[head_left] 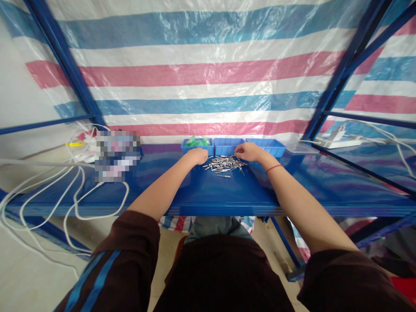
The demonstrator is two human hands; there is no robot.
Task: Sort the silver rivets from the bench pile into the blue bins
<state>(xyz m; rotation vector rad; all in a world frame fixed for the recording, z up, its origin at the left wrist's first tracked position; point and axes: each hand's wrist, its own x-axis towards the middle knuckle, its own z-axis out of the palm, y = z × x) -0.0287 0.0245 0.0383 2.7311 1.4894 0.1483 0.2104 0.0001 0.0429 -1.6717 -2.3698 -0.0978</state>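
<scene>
A loose pile of silver blind rivets (225,163) lies on the blue tabletop, with one rivet (223,176) apart from it on the near side. My left hand (197,157) is curled closed at the pile's left edge, in front of a blue bin (184,148) with green plastic in it. Its fingertips face away, so what they hold, if anything, is hidden. On the opposite side, my right hand (249,151) pinches thumb and fingers together above the pile's far right part. It is close to the middle blue bin (227,146); anything in the pinch is too small to make out.
A third blue bin (276,149) stands at the right of the row, beside a clear plastic lid or tray (302,147). White cables (79,186) loop over the table's left end. A power strip (341,141) lies at the right. Blue frame posts (341,82) flank the striped sheet.
</scene>
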